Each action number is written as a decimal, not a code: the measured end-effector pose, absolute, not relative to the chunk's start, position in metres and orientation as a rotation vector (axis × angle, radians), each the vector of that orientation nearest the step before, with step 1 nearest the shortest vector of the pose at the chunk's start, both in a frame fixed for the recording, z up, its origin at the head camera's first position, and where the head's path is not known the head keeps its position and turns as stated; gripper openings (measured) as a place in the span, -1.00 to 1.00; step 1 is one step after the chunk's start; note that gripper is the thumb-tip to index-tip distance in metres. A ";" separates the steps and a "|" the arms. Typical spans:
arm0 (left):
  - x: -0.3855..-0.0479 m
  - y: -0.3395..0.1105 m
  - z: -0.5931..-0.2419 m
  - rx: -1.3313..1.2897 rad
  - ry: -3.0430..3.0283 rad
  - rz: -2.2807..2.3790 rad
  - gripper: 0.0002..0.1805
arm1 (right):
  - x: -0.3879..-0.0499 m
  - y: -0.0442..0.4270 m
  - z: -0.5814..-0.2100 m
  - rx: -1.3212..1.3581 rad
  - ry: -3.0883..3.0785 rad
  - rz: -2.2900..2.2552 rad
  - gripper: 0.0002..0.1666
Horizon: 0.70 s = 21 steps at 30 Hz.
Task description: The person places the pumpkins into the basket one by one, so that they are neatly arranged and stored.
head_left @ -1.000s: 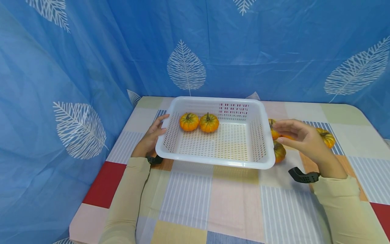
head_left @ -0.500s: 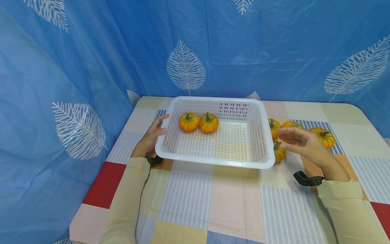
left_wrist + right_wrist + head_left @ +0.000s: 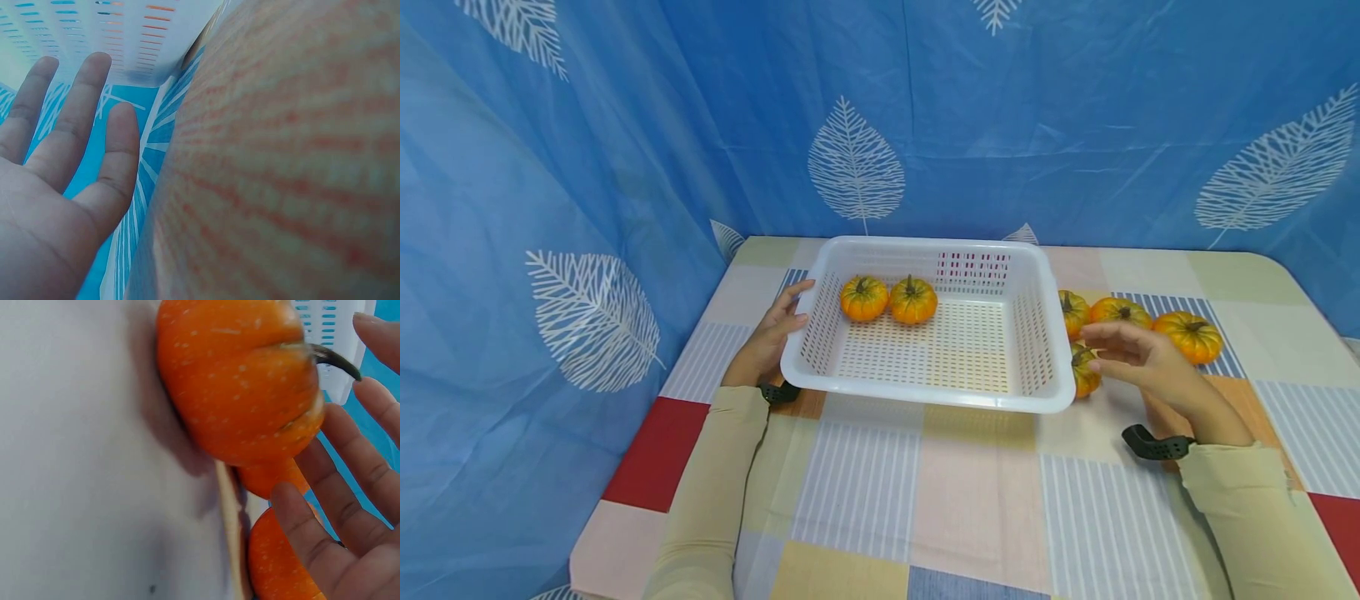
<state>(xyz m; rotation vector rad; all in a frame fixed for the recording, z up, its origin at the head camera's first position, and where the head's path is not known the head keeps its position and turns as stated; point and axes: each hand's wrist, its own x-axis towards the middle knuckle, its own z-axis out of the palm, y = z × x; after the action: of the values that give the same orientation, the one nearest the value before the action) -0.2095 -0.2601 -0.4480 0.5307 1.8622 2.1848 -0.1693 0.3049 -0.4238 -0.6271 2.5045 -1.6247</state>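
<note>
A white plastic basket [image 3: 925, 398] stands on the table, with two small orange-yellow pumpkins [image 3: 913, 302] side by side inside it. My left hand [image 3: 772, 332] is at the basket's left side, fingers by the rim; in the left wrist view its fingers [image 3: 69, 134] look extended and uncurled. Outside the basket, to the right, is a cluster of several pumpkins [image 3: 1120, 311]. My right hand [image 3: 1138, 358] hovers by the nearest pumpkin [image 3: 1083, 372], thumb and fingers apart. In the right wrist view, spread fingers [image 3: 331, 487] stand beside that pumpkin [image 3: 244, 381], near its dark stem, without gripping it.
A patchwork tablecloth [image 3: 977, 500] covers the table. A blue curtain [image 3: 970, 125] with white leaf prints hangs behind and along the left. The rightmost pumpkin [image 3: 1191, 337] sits just beyond my right hand.
My right hand has drawn back slightly right and toward me, uncovering the pumpkins behind it, and now stays by the nearest one. My left hand and the basket look unmoved.
</note>
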 end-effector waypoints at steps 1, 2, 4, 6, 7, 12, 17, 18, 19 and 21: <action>-0.210 -0.260 -0.448 0.530 1.860 2.187 -0.39 | -0.169 0.305 -0.425 -0.625 2.501 -1.623 -0.53; -0.210 -0.260 -0.448 0.533 1.860 2.189 -0.39 | -0.169 0.305 -0.426 -0.622 2.499 -1.617 -0.53; -0.210 -0.260 -0.448 0.533 1.853 2.191 -0.39 | -0.169 0.305 -0.427 -0.613 2.503 -1.589 -0.52; -0.210 -0.260 -0.448 0.533 1.851 2.193 -0.39 | -0.169 0.306 -0.428 -0.598 2.503 -1.557 -0.50; -0.210 -0.260 -0.448 0.535 1.850 2.193 -0.39 | -0.169 0.306 -0.429 -0.586 2.506 -1.537 -0.48; -0.209 -0.260 -0.447 0.540 1.840 2.192 -0.40 | -0.170 0.307 -0.431 -0.560 2.496 -1.480 -0.38; -0.209 -0.260 -0.448 0.544 1.824 2.193 -0.42 | -0.170 0.308 -0.434 -0.580 2.481 -1.458 -0.27; -0.209 -0.260 -0.448 0.542 1.824 2.192 -0.42 | -0.170 0.308 -0.434 -0.584 2.485 -1.445 -0.25; -0.209 -0.261 -0.448 0.542 1.822 2.190 -0.42 | -0.170 0.308 -0.434 -0.590 2.489 -1.431 -0.23; -0.209 -0.261 -0.448 0.540 1.822 2.187 -0.41 | -0.170 0.308 -0.434 -0.604 2.500 -1.405 -0.19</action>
<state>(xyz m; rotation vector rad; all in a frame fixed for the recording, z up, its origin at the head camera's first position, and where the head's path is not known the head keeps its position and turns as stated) -0.2089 -0.2608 -0.4484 0.5400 1.8217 2.1867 -0.1698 0.3081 -0.4345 -0.6045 2.5004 -1.4054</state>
